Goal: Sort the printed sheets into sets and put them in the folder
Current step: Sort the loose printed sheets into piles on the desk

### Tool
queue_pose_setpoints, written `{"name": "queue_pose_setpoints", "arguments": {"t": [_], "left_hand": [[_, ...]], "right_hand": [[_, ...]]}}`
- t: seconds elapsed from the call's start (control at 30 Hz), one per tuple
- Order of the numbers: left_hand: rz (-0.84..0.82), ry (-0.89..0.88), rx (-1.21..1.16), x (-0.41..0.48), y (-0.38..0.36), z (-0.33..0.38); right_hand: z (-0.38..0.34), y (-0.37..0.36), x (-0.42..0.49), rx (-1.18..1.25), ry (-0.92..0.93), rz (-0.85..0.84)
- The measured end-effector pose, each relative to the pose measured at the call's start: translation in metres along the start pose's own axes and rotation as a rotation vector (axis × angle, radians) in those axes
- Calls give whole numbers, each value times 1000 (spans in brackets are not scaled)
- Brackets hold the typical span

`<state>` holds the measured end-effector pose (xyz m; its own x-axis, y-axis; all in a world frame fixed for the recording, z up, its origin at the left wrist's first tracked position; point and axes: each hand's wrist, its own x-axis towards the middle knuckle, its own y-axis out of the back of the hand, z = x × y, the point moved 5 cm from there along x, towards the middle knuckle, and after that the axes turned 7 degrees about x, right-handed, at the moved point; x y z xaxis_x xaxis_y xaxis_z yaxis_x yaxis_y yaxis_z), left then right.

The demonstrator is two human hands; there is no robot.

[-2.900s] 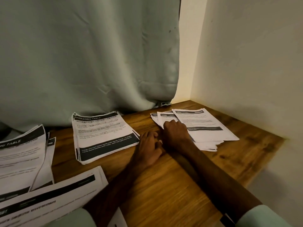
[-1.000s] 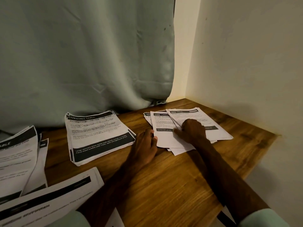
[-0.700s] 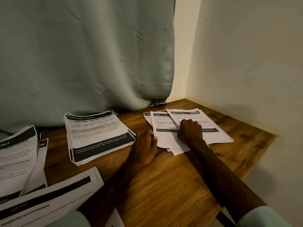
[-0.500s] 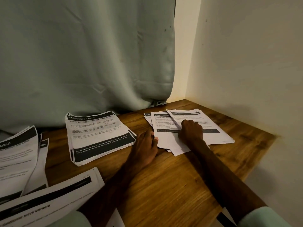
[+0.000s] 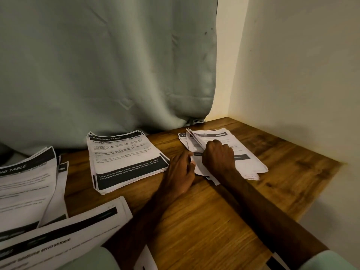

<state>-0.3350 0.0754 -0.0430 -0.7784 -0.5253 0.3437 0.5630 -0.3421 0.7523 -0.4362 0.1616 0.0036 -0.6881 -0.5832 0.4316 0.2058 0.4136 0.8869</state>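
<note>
A fanned pile of printed sheets [image 5: 243, 160] lies at the back right of the wooden table [image 5: 214, 221]. My right hand [image 5: 218, 158] sits on this pile with curled fingers, lifting the left edge of an upper sheet. My left hand [image 5: 181, 172] rests beside the pile, its fingertips touching the pile's left edge. A squared stack headed "DRESSING TABLE" [image 5: 124, 158] lies to the left of my hands. More sheets [image 5: 25, 188] spread at the far left, and another sheet [image 5: 64, 236] lies in the near left. No folder is in view.
A pale green curtain [image 5: 107, 71] hangs behind the table, reaching its back edge. A cream wall [image 5: 302, 75] closes off the right side. The table's right edge [image 5: 319, 195] drops away. Paper corners [image 5: 146, 260] show at the bottom.
My right hand has curled more tightly and raised the left edge of an upper sheet off the right pile. The spread sheets have drawn closer together. My left hand stays beside the pile.
</note>
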Motion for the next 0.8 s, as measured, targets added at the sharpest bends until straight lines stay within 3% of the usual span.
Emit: {"name": "queue_pose_setpoints", "arguments": {"t": [0.1,0.17,0.27,0.33,0.47,0.6,0.8], "left_hand": [[-17,-7,19,0,-1,-1],[-27,-9,22,0,-2,-1],[-33,9,31,0,-1,-2],[-29,9,38,-1,0,-1],[-35,-5,49,-2,-1,0],[-37,-58,104,0,-6,-2],[-15,-90,133,1,-7,-4]], "right_hand": [[0,-2,1,57,45,-32],[3,0,5,231,58,-29],[35,13,15,532,-75,128],[77,13,24,446,-150,213],[144,-14,28,322,-339,44],[143,-37,31,328,-240,-83],[149,-29,32,408,-223,-62]]}}
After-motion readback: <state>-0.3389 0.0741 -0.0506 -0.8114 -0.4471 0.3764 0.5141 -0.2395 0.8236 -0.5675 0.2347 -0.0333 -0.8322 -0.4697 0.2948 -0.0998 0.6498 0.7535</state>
